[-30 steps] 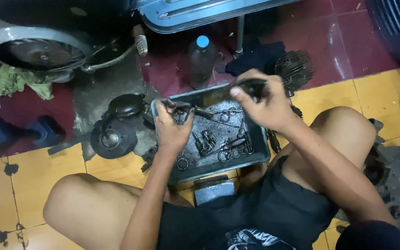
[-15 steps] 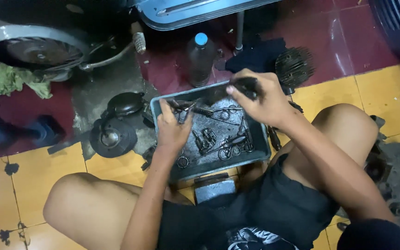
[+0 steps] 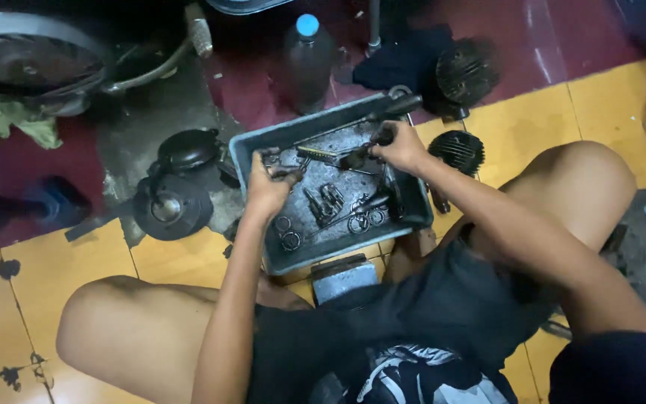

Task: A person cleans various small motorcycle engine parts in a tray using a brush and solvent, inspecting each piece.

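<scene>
On the floor at my left sits a round black engine cover [image 3: 172, 208]. My left hand [image 3: 267, 191] is closed on a small greasy metal part [image 3: 284, 166] over the grey tray [image 3: 252, 142] between my knees. My right hand [image 3: 401, 147] grips a dark-handled tool [image 3: 360, 155]. Both look stiff, heavy and oily, so I'd hold them firmly mid-body.
</scene>
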